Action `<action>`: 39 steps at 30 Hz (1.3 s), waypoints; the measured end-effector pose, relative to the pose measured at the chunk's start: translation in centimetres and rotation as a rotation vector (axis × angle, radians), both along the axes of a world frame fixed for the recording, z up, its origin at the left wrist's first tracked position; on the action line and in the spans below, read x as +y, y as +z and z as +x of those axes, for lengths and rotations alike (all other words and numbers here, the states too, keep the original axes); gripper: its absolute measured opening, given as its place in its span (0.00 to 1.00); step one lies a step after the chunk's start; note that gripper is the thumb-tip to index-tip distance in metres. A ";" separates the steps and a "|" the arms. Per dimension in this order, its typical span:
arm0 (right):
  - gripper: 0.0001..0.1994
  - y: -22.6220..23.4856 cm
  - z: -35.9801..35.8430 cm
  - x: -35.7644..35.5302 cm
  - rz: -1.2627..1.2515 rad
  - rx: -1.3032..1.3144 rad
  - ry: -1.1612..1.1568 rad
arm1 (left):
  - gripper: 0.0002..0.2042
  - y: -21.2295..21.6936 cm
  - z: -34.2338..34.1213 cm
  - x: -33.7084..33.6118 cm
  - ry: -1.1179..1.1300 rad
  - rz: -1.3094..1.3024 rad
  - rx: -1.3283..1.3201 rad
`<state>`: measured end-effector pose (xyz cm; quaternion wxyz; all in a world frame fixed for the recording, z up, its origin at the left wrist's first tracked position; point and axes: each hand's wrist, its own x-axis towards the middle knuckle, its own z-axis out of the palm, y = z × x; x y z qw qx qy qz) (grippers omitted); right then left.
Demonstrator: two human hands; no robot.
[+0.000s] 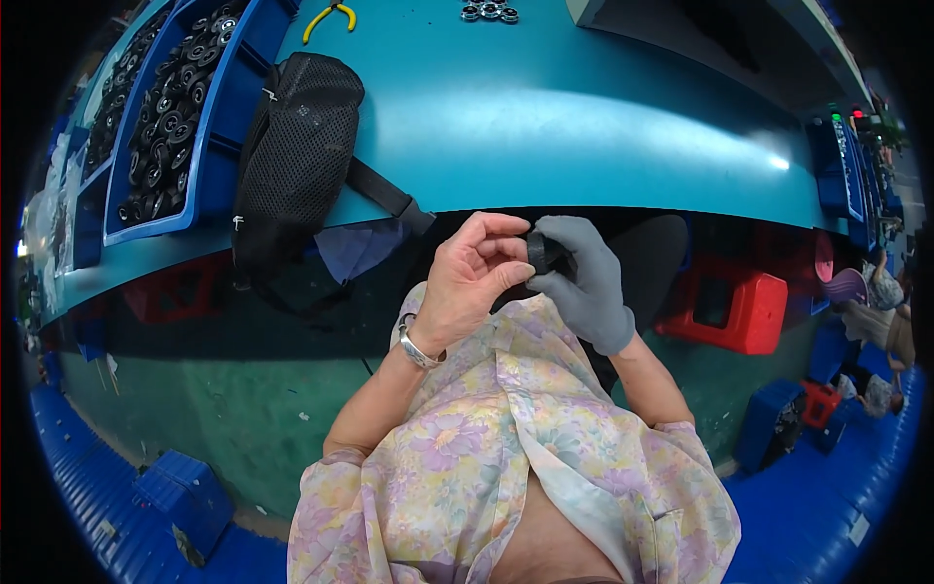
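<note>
Just off the table's near edge, above my lap, a small black round part [539,255] is held between my two hands. My bare left hand [471,274], with a bracelet at the wrist, pinches its left side between thumb and fingers. On the other side, my right hand [590,282] in a grey glove grips it with thumb and bent fingers. My fingers cover much of the part, so its exact kind cannot be made out.
A black mesh bag [300,136] with a strap lies at the table's [467,146] left. Beyond it, a blue bin [201,185] holds many black round parts. Yellow-handled pliers [331,18] and shiny metal parts [488,12] lie farther back. A red stool [754,313] stands at right.
</note>
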<state>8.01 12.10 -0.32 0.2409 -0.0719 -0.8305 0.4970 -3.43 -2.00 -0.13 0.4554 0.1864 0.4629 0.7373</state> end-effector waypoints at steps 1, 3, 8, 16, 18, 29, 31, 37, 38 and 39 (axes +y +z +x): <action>0.27 0.2 -0.1 0.0 0.058 0.006 0.028 | 0.19 0.0 -0.1 0.0 -0.008 -0.008 0.040; 0.26 0.0 0.1 -0.2 0.117 0.009 0.056 | 0.18 0.0 0.0 -0.2 -0.016 -0.016 0.077; 0.23 -1.0 0.2 -0.9 -0.777 -0.011 0.063 | 0.16 -0.2 0.6 -0.5 0.162 -0.038 0.440; 0.27 -1.5 0.1 -2.6 -1.281 0.018 0.102 | 0.20 -0.3 0.9 -0.9 0.173 -0.171 0.772; 0.25 -0.9 0.5 -2.2 -1.019 -0.087 0.030 | 0.19 -1.0 0.9 -0.8 0.158 -0.062 0.505; 0.22 1.0 -0.6 -0.7 -0.277 -0.249 0.003 | 0.20 -0.3 0.8 -0.7 0.201 -0.084 0.912; 0.21 1.2 -0.6 -0.9 -0.261 -0.225 -0.016 | 0.22 -0.8 1.4 -0.8 0.234 -0.033 0.572; 0.26 1.6 -1.6 -0.4 0.188 -0.080 0.103 | 0.12 -2.0 1.1 -1.5 0.067 -0.047 -0.186; 0.26 1.7 -1.9 -0.2 0.238 -0.079 0.129 | 0.12 -2.2 0.9 -1.4 0.066 -0.062 -0.239; 0.25 1.5 -2.3 0.1 0.278 -0.062 0.142 | 0.10 -2.2 0.7 -1.4 0.061 -0.065 -0.270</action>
